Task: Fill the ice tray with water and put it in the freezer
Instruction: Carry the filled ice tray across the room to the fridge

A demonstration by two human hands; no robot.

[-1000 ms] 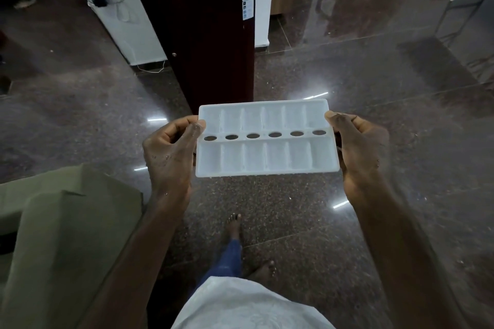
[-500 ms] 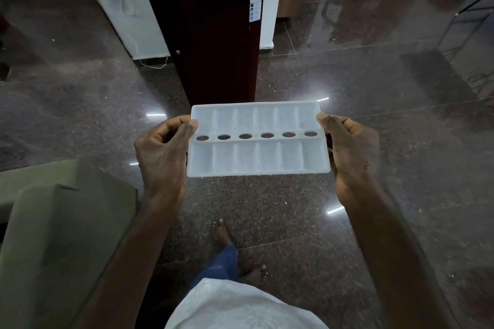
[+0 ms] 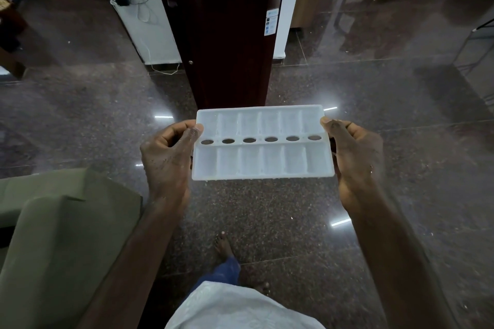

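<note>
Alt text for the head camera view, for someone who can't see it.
A person's left hand and right hand grip the short ends of a white plastic ice tray, held flat. Ahead, a closed dark maroon refrigerator stands on glossy speckled stone floor; an olive-green couch arm is left.

1. Left grip (image 3: 168,157) pinches the tray (image 3: 263,165) at its left edge, thumb on top, fingers curled beneath.
2. Right grip (image 3: 354,160) pinches the right edge likewise.
3. Both forearms reach forward, level.
</note>
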